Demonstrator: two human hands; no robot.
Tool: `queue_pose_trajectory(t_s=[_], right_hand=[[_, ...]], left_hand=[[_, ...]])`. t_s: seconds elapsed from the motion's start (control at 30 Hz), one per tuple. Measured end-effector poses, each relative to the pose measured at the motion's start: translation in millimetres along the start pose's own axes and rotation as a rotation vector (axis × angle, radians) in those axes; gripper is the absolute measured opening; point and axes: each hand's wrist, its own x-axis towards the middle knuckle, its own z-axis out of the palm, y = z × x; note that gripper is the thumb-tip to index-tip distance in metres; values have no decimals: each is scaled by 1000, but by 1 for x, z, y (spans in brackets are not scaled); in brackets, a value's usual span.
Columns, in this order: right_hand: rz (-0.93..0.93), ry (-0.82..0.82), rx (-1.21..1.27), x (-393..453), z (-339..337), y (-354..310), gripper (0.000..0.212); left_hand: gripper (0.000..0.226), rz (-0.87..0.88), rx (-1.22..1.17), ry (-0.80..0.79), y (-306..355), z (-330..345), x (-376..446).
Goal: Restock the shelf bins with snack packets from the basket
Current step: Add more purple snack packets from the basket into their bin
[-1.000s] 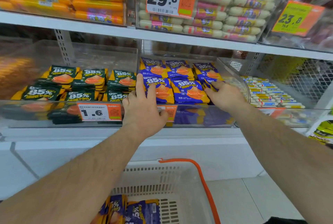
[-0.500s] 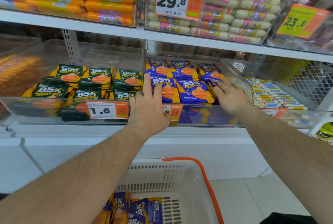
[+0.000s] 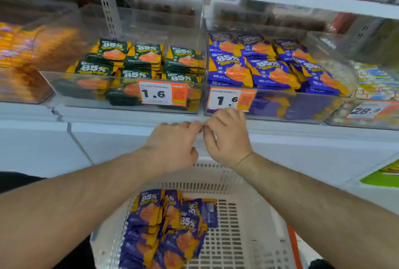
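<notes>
1. Supermarket shelf bins [image 3: 267, 104] carry orange tags reading "1.6".
2. Purple "85%" snack packets [image 3: 233, 67] fill one bin; more lie in the basket [image 3: 248, 214].
3. Left hand [image 3: 172, 147] and right hand [image 3: 226, 137] hover together, fingers loosely curled, empty.

White shelf [image 3: 129, 117] carries clear bins [image 3: 129, 104].

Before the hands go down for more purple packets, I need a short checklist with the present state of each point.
1. Left hand holds nothing: ok.
2. Right hand holds nothing: ok.
3. Purple packets remain in the basket: ok.
4. Purple bin has free room above its packets: ok.
5. Path from hands down to the basket is free: ok.
6. Number of packets left: cannot tell.
</notes>
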Motion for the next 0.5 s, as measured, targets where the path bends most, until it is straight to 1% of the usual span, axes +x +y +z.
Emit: queue_pose_trajectory(t_s=[0.07,0.1,0.17,0.23,0.3,0.4,0.43,0.47,0.5], right_hand=[[104,-166,17,-34,36,-6,25],[168,-250,18,-52,52,-7,27],[301,-432,38,-85,75,-13,31],[400,-638,52,-115,89,-21,33],[490,-842,95,-142,103,-29,31],[604,-1120,128,-168,123,-42,20],[638,-1222,127,-174,129,-46,15],[662,-1302,99,-181,135,-49,28],[665,-1396,56,-189,141,-51,55]], left_hand=[[50,-67,-52,-192,-16,17,-6],[49,-81,-80,-276,-20,25,-8],[40,-38,-123,-436,-22,37,-9],[29,43,-94,-572,-24,46,-11],[27,73,-65,-637,-31,49,-10],[38,-6,-100,-696,-46,59,-2],[38,-32,-101,-706,-49,61,1],[37,-45,-92,-713,-51,64,4],[37,-50,-82,-720,-51,65,7]])
